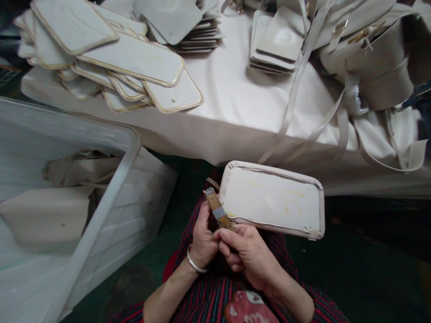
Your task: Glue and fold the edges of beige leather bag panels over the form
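Note:
A cream rounded-rectangle bag panel (274,202) with a folded edge and yellow glue marks lies over my lap, just below the table's front edge. My right hand (247,253) is closed at its near left corner, pinching the panel's edge. My left hand (204,240) is closed next to it, fingers curled round the lower end of a glue-stained wooden stick (218,210) with grey tape on it. The stick points up and left, its tip beside the panel's left edge. A silver bangle (195,264) is on my left wrist.
A table covered in cream sheet (235,103) stands ahead. On it lie fanned piles of glue-edged panels (131,58), stacks of smaller panels (276,40), and finished cream bags with long straps (373,63) at right. A large white plastic crate (124,166) holding bag pieces stands at left.

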### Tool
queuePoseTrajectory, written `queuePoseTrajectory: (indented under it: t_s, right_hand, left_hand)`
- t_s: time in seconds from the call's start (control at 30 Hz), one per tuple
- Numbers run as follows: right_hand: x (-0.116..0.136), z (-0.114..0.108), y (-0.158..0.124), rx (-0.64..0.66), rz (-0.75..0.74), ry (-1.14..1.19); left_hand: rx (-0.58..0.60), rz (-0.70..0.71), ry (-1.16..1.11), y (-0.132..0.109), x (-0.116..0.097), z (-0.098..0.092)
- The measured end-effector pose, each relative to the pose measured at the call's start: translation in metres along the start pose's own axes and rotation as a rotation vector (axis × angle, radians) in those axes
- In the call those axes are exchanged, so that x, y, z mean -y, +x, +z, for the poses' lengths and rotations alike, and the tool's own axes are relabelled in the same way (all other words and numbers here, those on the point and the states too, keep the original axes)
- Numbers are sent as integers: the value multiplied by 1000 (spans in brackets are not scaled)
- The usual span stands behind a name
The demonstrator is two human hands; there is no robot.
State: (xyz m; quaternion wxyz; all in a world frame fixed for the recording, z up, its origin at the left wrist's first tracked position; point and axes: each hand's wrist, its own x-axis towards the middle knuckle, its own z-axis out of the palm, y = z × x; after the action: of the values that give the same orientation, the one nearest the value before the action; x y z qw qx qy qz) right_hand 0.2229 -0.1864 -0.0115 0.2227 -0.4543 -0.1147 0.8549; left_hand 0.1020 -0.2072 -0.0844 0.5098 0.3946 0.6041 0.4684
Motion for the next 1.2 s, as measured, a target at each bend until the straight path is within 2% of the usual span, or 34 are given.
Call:
queuePoseTrajectory:
  t_s: [0.13,0.27,0.37,0.53,0.7,0.8,0.93,1.0,1.1,1.2]
  right_hand:
    - [-7,0,4,-78,-29,65]
    - [-10,2,6,-128,-94,163]
    - [-13,3,8,-184,-141,218]
    - [-25,7,18,-448,-215,228]
    - [-31,17,33,-584,-346,224]
    - [-32,17,37,-590,-362,230]
    - [-36,-2,31,-375,-391,257]
    - [-41,-13,28,-325,-439,240]
    - [-46,-20,30,-431,-500,137]
    - [-44,-12,35,-565,-523,53]
  left_hand:
    - [-36,69,11,2,-17,-6]
    - [-214,255,279,2,-25,4]
    - [-261,318,374,5,-29,13]
    - [-249,232,329,8,-32,15]
    - [-259,277,377,8,-32,11]
    - [-177,263,312,14,-34,5]
    - [-9,142,46,30,-32,4]
    - [19,112,-24,36,-29,7]
    - [5,99,-67,41,-26,12]
    - [-11,114,-24,44,-26,12]
